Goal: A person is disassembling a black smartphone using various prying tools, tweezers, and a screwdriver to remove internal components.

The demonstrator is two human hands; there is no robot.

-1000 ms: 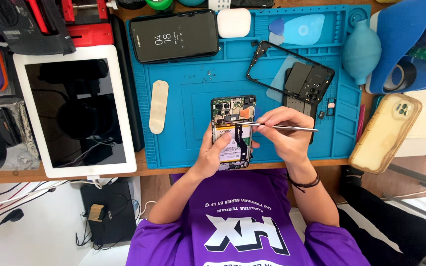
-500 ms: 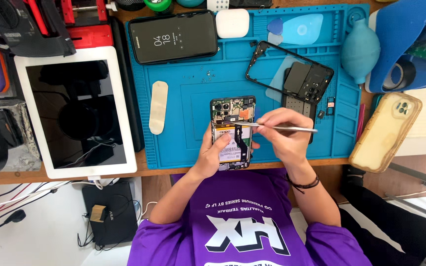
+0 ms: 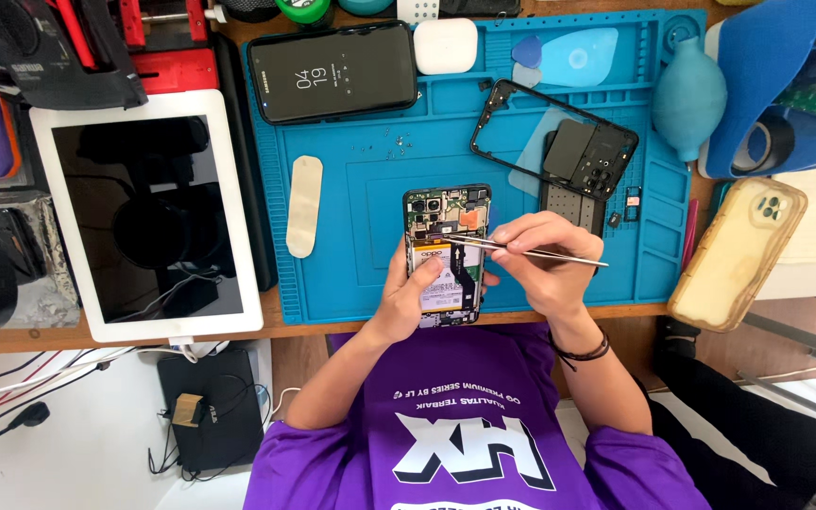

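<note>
An opened phone (image 3: 446,222) with its back off lies near the front edge of the blue work mat (image 3: 351,246); its circuit board and battery are exposed. My left hand (image 3: 413,297) grips the phone's lower left side, thumb on the battery. My right hand (image 3: 545,269) holds thin metal tweezers (image 3: 569,256) level, their tip touching the board just above the battery.
A black phone frame (image 3: 502,123) and back cover (image 3: 587,156) lie to the upper right. Also in view: a dark phone (image 3: 332,71), a white tablet (image 3: 144,212), a beige strip (image 3: 303,205), a teal air blower (image 3: 688,99), a tan phone case (image 3: 739,255) and loose screws (image 3: 391,144).
</note>
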